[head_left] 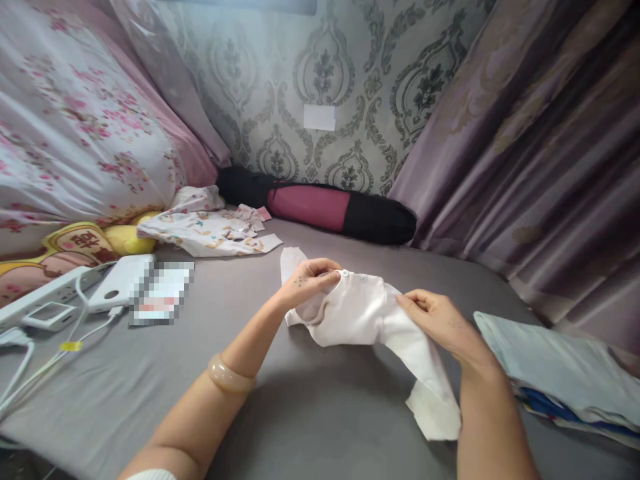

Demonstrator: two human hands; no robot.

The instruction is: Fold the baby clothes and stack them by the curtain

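Observation:
A small white long-sleeved shirt (350, 310) with snap buttons near its neckline hangs between my two hands, just above the grey bed sheet (300, 413). My left hand (314, 280) pinches it beside the neck opening, close to one snap. Its fingertips are partly behind the fabric. On the other side, my right hand (433, 317) grips the shirt at the shoulder, with thumb and fingers closed on the cloth. One sleeve drapes down next to my right forearm, its cuff low over the sheet. A pale bangle circles my left forearm.
Folded clothes (555, 373) are stacked at the right. Patterned baby clothes (210, 227) lie at the back left, near a long black and maroon bag (320, 207) along the wall. A power strip (50, 290), a white power bank (123, 283) and cables occupy the left side.

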